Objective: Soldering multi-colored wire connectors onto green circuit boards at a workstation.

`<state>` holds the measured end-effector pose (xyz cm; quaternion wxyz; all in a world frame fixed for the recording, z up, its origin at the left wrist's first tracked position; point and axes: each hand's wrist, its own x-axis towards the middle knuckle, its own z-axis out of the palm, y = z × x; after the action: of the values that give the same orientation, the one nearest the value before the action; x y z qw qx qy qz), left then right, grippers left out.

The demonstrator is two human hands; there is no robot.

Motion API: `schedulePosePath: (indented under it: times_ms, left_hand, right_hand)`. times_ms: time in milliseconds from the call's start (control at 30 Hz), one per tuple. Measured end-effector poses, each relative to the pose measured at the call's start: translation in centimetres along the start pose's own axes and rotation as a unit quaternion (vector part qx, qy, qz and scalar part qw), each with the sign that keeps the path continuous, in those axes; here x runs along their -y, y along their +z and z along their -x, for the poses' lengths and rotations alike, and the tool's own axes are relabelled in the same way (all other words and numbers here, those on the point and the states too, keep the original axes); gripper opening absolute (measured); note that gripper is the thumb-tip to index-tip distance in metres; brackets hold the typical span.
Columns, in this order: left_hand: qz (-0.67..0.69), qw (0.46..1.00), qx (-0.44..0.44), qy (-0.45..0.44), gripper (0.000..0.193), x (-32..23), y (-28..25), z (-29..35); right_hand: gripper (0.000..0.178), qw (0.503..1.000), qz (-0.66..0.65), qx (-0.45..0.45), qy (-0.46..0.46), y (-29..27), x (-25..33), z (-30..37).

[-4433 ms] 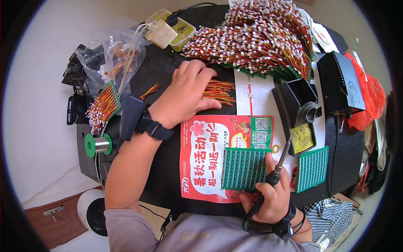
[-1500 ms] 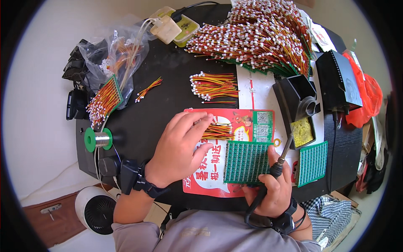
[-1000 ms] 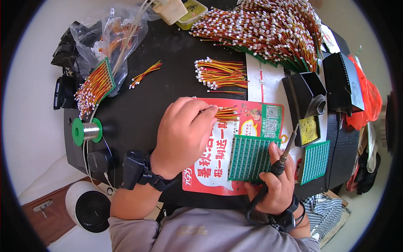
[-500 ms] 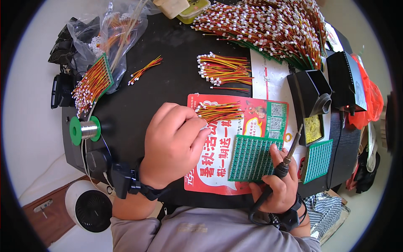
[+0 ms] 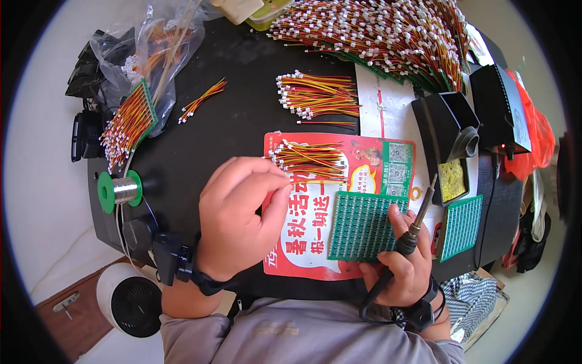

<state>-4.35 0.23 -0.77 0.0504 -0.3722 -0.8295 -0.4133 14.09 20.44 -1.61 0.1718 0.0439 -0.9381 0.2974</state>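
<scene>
A green-ended spool of solder (image 5: 125, 190) sits at the left of the black counter (image 5: 239, 130), with a green board full of wires (image 5: 128, 124) just beyond it. Next comes 1 small bunch of red-and-yellow wires (image 5: 204, 101). The left hand (image 5: 245, 212) pinches the near end of 1 wire (image 5: 321, 181) between thumb and fingertips, above a red printed sheet (image 5: 276, 246). A loose bundle (image 5: 310, 156) lies on that sheet, and a larger bundle (image 5: 318, 97) lies farther back. The green circuit board (image 5: 362, 225) rests partly on the sheet's right side. The right hand (image 5: 405, 276) grips a soldering iron (image 5: 407, 244) and touches that board's edge. Farther right are a black iron stand (image 5: 439, 124) and a 2nd green board (image 5: 462, 227).
</scene>
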Motion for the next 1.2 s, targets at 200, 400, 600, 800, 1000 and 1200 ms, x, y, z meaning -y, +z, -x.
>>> schedulePosePath:
  times_ms: [200,400,600,800,1000,1200]
  left_hand:
    - [0.209,0.969,0.024,-0.131,0.012,-1.6,-0.7,1.2]
    - [0.155,0.98,0.071,-0.099,0.022,-4.3,-1.5,0.3]
    - [0.191,0.966,0.148,-0.096,0.019,-5.5,-1.2,0.9]
    - [0.115,0.981,0.157,0.004,0.017,-3.9,0.7,1.3]
    - [0.059,0.968,0.216,0.111,0.024,-3.4,1.2,2.3]
    - [0.038,0.964,0.219,0.143,0.025,-3.3,1.8,2.7]
  right_hand:
    - [0.042,1.0,-0.023,0.007,-0.005,0.0,-0.1,0.0]
    - [0.037,0.999,-0.038,0.013,-0.024,-1.0,-0.1,-0.2]
    - [0.062,0.994,-0.017,-0.109,-0.014,-2.9,-1.2,1.3]
    - [0.077,0.96,0.122,-0.247,0.044,-5.2,-2.0,0.1]
    - [0.057,0.966,0.122,-0.226,0.019,-3.8,-3.8,-2.7]
    - [0.049,0.968,0.089,-0.225,0.064,-3.3,-3.4,-2.9]
